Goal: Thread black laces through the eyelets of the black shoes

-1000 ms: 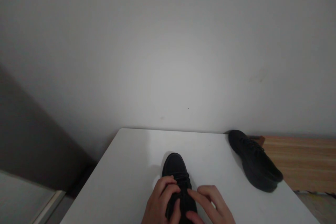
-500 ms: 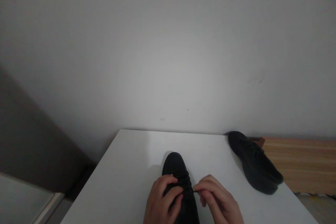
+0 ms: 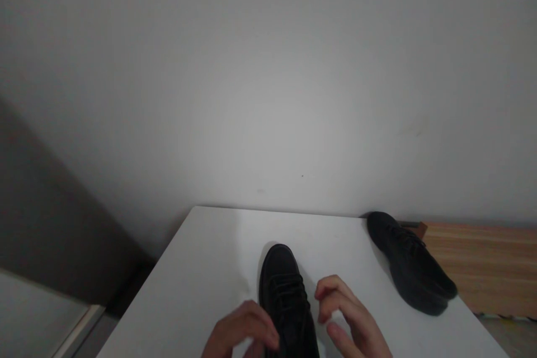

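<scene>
Right of the nearer lace-up shoe (image 3: 280,261), my right hand (image 3: 354,316) gapes, released; my left hand's (image 3: 240,329) grip I can't tell; laces (image 3: 289,290) seem soft, pinchable

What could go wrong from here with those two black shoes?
The far shoe seems to jut past the right edge of the white table, so a bump might knock it off.
The near shoe may slide if its laces are pulled: the right hand stands apart from it, and whether the left hand touches it is hard to tell.
Black laces on a black shoe could also be easy to mix up.
</scene>
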Tool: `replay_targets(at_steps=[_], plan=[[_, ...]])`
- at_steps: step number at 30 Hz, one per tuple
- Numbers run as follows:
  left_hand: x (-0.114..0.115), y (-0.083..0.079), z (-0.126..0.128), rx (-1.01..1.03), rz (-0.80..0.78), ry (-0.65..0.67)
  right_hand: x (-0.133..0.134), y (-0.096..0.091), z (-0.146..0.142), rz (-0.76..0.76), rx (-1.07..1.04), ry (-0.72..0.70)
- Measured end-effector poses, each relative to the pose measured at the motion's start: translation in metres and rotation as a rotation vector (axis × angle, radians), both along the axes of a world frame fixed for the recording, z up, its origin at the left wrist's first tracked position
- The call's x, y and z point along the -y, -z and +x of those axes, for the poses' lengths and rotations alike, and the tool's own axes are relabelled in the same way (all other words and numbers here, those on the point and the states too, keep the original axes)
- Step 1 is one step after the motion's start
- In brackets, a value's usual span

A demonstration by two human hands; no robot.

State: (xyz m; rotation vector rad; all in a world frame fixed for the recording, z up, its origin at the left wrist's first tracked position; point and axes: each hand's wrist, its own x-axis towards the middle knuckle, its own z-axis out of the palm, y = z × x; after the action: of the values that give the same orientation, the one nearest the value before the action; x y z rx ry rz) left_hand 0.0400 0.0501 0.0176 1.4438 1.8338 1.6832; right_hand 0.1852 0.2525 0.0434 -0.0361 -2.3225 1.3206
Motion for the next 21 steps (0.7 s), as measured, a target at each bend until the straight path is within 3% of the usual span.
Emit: replay_targets(at_steps=[3,6,10,13,18,21], plan=[[-0.001,-0.003,-0.006,-0.182,-0.064,-0.219,-0.001,0.001,-0.007,-0.020,0.123,0.106],[-0.009,0.007,-0.007,-0.371,-0.084,-0.208,0.003,0.007,-0.014,0.050,0.227,0.092],[-0.017,0.019,-0.002,-0.469,-0.079,-0.216,0.006,0.008,-0.017,0.136,0.201,0.122],[-0.019,0.013,0.001,-0.376,-0.153,-0.221,0.007,0.006,-0.019,0.092,0.198,0.158],[-0.026,-0.010,0.000,-0.015,-0.237,-0.171,0.006,0.001,-0.027,-0.099,0.256,0.163],[-0.033,-0.019,-0.004,0.034,-0.270,-0.165,0.003,-0.009,-0.028,-0.219,0.245,0.208]])
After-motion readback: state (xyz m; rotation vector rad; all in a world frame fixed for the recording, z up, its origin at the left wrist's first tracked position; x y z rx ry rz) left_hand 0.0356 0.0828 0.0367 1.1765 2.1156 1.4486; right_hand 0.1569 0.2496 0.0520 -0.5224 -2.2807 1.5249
